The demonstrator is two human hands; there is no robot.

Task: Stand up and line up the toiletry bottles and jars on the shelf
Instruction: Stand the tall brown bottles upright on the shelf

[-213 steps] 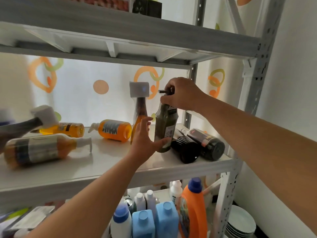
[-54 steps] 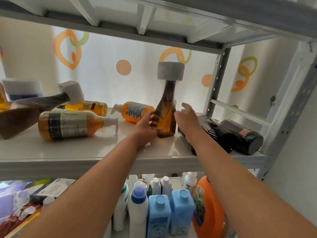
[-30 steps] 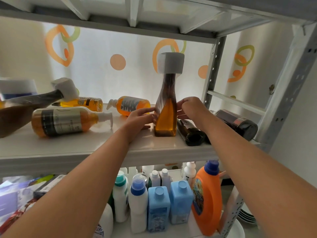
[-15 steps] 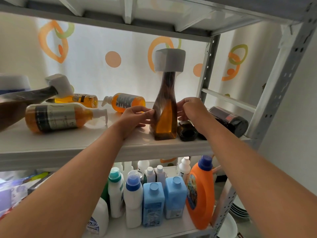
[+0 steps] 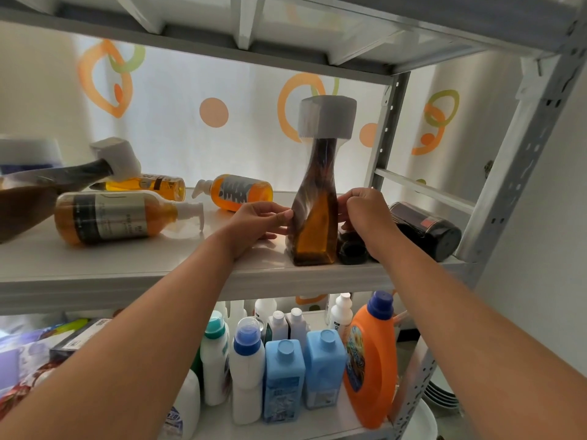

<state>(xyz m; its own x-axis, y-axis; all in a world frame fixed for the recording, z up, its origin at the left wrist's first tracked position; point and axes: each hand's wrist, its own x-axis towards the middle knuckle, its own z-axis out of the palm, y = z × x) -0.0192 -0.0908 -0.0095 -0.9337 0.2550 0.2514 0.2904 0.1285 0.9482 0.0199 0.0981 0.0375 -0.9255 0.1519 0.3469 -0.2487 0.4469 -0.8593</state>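
Observation:
A tall amber bottle with a grey cap (image 5: 316, 223) stands upright near the front edge of the white shelf (image 5: 190, 271). My left hand (image 5: 257, 222) pinches its left side and my right hand (image 5: 365, 214) grips its right side. Two dark jars lie on their sides to its right: one (image 5: 351, 247) partly behind my right hand, the other (image 5: 425, 228) further right. Left of the bottle lie an orange pump bottle (image 5: 243, 192), a labelled amber pump bottle (image 5: 120, 217), a small amber bottle (image 5: 152, 184) and a dark grey-capped bottle (image 5: 70, 177).
The shelf above (image 5: 286, 30) hangs low over the tall bottle's cap. A metal upright (image 5: 514, 163) bounds the right side. Below stand several detergent bottles, including an orange one (image 5: 370, 360) and blue ones (image 5: 284, 379). White plates (image 5: 443, 395) sit at the lower right.
The tall amber bottle has been drawn towards the shelf's front edge between both hands over the last second. My left hand has closed from an open reach to a pinch on it.

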